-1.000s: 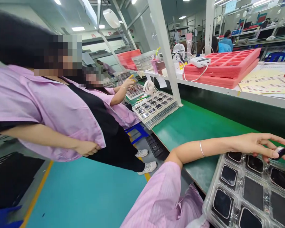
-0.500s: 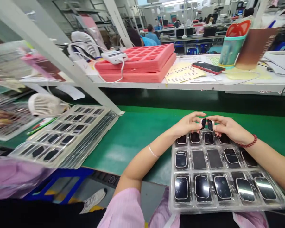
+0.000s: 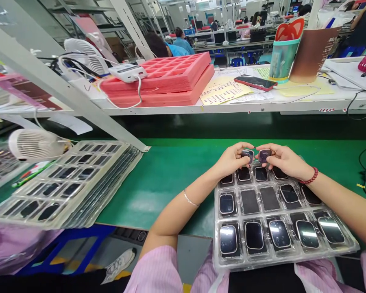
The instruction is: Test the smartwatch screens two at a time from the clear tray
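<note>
My left hand [image 3: 232, 159] pinches a small dark-faced watch screen [image 3: 247, 155] by its edges. A matching watch screen [image 3: 264, 155] is gripped in my right hand [image 3: 282, 158], close beside the first, both faces turned toward me. Beneath my wrists lies a clear plastic tray [image 3: 285, 259] with rows of pockets, tilted against the bench edge and my lap. Most of its pockets hold rounded-square watch screens, such as this one [image 3: 253, 235] in the front row. Two middle-row pockets show only a dark grey bottom [image 3: 249, 202]. My right forearm covers part of the tray's right side.
A stack of similar trays [image 3: 103, 183] stands on the green bench at left, beside a white fan [image 3: 36, 144]. Above the bench runs a shelf [image 3: 225, 108] with pink foam trays [image 3: 171, 77], a phone [image 3: 255, 82] and a teal cup [image 3: 283, 60]. A slanted post [image 3: 88, 110] divides the stations.
Both watch screens have turned from edge-on to face me. The whole view has shifted slightly to the right, and the co-worker's hand at the left edge is out of sight.
</note>
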